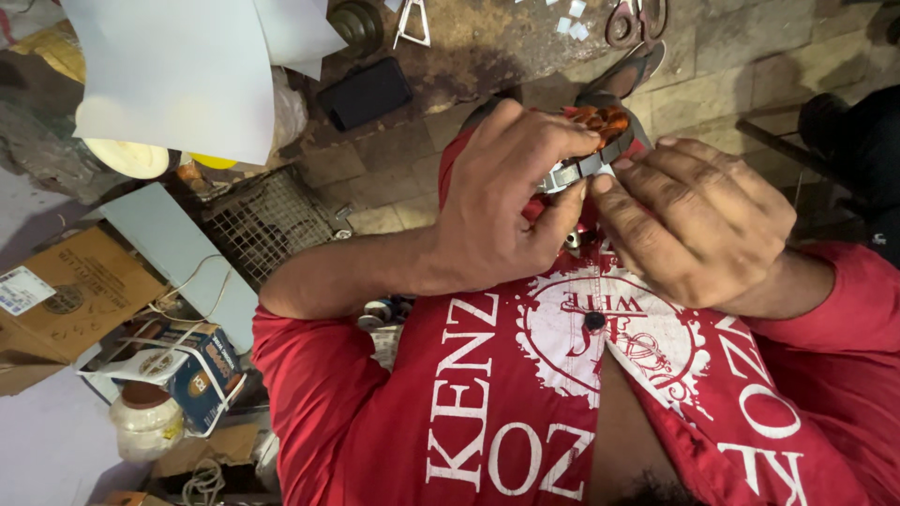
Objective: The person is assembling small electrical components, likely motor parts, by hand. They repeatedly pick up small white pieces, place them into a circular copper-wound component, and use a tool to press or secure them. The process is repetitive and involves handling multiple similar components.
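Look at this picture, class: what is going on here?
A person in a red printed shirt holds a small metal part with orange copper-coloured windings close to the chest. The left hand grips it from one side, and the right hand presses on it from the other. Below lie a wire mesh basket, white sheets and cardboard boxes.
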